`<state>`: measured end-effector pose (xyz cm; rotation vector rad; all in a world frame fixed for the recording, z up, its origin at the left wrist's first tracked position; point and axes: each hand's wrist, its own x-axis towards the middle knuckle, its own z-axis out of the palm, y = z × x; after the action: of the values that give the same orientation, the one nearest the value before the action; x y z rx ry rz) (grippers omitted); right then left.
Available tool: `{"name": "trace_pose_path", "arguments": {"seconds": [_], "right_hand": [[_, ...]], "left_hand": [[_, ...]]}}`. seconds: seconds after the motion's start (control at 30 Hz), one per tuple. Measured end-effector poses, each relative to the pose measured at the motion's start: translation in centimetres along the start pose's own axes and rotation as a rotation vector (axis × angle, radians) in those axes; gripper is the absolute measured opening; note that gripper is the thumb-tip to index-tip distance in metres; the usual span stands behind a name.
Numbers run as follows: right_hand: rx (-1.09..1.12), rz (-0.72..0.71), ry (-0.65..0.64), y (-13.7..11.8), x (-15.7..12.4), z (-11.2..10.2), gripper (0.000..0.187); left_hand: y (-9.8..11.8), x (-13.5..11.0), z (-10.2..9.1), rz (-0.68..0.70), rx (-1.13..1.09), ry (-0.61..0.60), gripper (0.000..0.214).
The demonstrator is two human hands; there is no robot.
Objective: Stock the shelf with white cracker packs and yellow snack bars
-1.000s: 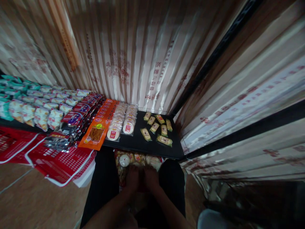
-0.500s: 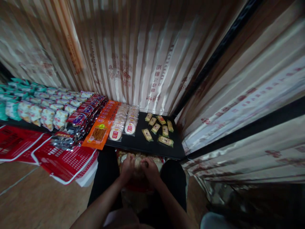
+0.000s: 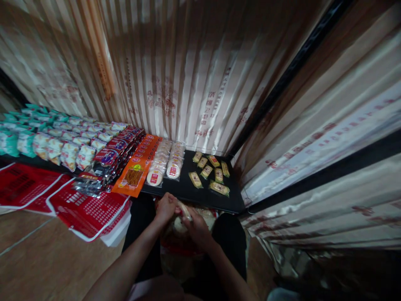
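Over an open bag (image 3: 208, 213) between my knees, both hands meet around a pale wrapped rice cracker (image 3: 184, 210), seen nearly edge-on. My left hand (image 3: 166, 207) pinches its left end, just below the black shelf's front edge. My right hand (image 3: 197, 228) grips the lower right end, its fingers partly hidden. More pale round crackers in clear wrap show in the bag beneath. On the shelf (image 3: 184, 192) ahead lie two overlapping rows of similar wrapped rice crackers (image 3: 173, 170), with red labels on the front ones.
Several small yellow-green packets (image 3: 219, 188) lie loose on the shelf's right. An orange snack bag (image 3: 130, 177), dark red packets (image 3: 108, 156), and white and teal packets (image 3: 29, 142) line the left. Red baskets or bags (image 3: 90, 213) sit below. Pleated curtains (image 3: 188, 83) and dark poles surround the shelf.
My hands have lifted slightly from the bag, and the pale cracker now shows between them. My left hand has risen toward the shelf edge. The view has shifted slightly.
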<state>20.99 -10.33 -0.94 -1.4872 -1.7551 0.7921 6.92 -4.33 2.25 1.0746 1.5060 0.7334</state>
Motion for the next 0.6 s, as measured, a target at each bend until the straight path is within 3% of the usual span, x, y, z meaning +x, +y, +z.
{"name": "trace_pose_path", "arguments": {"seconds": [0.17,0.33,0.6], "right_hand": [[0.293,0.186,0.032,0.0,1.1,-0.7,0.036],[0.576,0.318,0.122,0.4,2.0,-0.4,0.038],[0.862,0.444,0.219,-0.5,2.8,0.3,0.053]], "left_hand": [[-1.6,1.5,0.0,0.008,0.016,-0.015,0.010],[-1.7,1.7,-0.2,0.017,0.059,-0.032,0.016],[-1.9,1.5,-1.0,0.066,0.151,0.084,0.033]]}}
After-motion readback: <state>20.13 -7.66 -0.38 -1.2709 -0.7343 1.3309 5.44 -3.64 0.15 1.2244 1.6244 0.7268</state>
